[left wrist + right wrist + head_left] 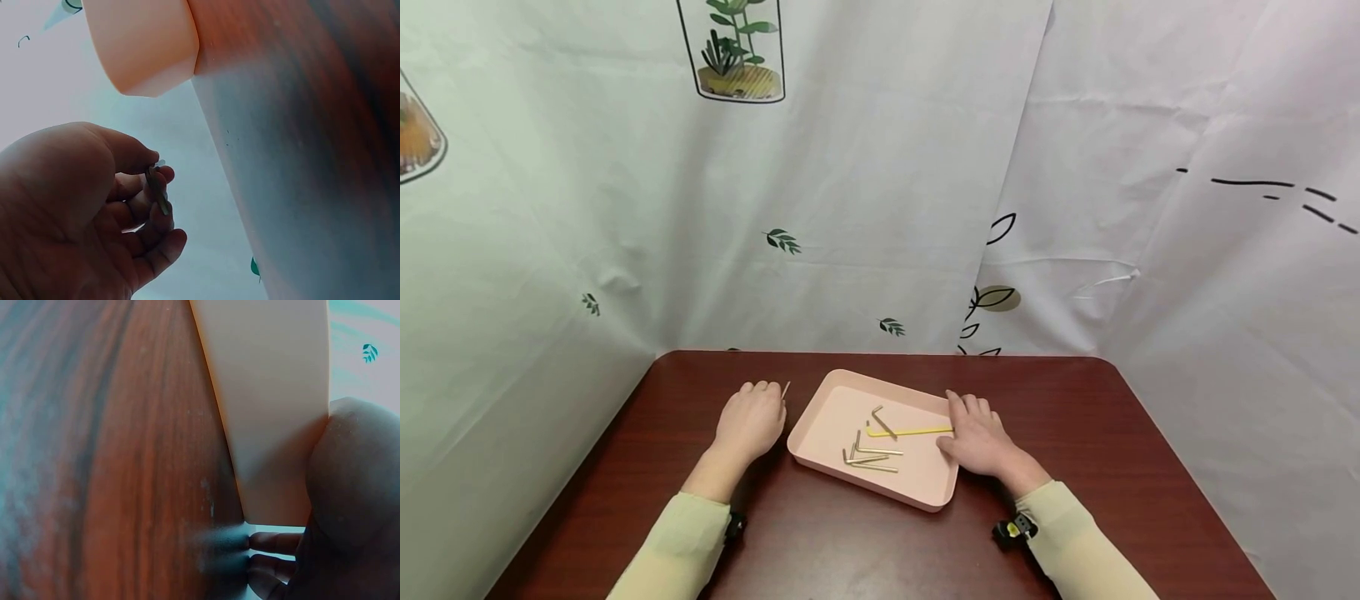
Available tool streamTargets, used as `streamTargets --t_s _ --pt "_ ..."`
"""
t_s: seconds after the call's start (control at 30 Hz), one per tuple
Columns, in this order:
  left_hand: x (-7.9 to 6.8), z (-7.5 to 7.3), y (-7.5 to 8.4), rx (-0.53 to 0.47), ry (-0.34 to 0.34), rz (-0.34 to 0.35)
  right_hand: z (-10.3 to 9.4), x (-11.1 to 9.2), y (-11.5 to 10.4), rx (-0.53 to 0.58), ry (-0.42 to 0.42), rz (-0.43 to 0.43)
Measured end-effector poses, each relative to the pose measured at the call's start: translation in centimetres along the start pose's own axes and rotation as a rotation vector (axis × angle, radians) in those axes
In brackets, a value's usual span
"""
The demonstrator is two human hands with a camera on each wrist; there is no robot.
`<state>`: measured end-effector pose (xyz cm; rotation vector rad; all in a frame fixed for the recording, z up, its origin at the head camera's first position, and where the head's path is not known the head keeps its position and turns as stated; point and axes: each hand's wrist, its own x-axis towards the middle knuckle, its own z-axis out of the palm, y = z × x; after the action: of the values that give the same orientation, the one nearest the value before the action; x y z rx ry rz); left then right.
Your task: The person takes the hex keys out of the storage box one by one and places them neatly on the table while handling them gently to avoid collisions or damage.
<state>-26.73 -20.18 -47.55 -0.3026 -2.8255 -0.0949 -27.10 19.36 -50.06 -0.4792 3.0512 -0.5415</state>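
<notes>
Pinching a thin metal rod (786, 389) between thumb and fingers, the left hand (751, 419) was just beside the pink tray (916, 479), left of centre in the head view. The tray lay at an angle on the brown counter (865, 554), at the lower middle of the frame. Inside it, a yellow hex key (917, 432) pointed toward the right edge, one brass-coloured hex key (887, 424) crossed it, and several other hex keys (880, 452) lay bunched lower down. The right hand (981, 435) grasped the tray's right side, thumb over the rim.

The left wrist view showed the rod among curled fingers at lower left, partly hidden, with a tray corner at the top and the counter at right.

In the right wrist view, the tray's wall came down from the upper middle, with the right hand against it at lower right and fingertips past its lower end.
</notes>
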Motion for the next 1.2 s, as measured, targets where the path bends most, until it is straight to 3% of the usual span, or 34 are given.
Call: streamTargets --t_s 0.47,0.7,1.2 --pt "-0.12 -0.06 -0.48 -0.024 -0.052 -0.043 0.1 -0.09 0.01 0.01 0.015 -0.014" --pt "-0.05 0.08 -0.5 -0.033 -0.057 -0.034 0.38 0.1 0.19 0.007 0.02 -0.023" --pt "0.42 0.11 -0.25 -0.038 -0.135 -0.031 0.01 -0.11 0.04 0.016 0.023 -0.025"
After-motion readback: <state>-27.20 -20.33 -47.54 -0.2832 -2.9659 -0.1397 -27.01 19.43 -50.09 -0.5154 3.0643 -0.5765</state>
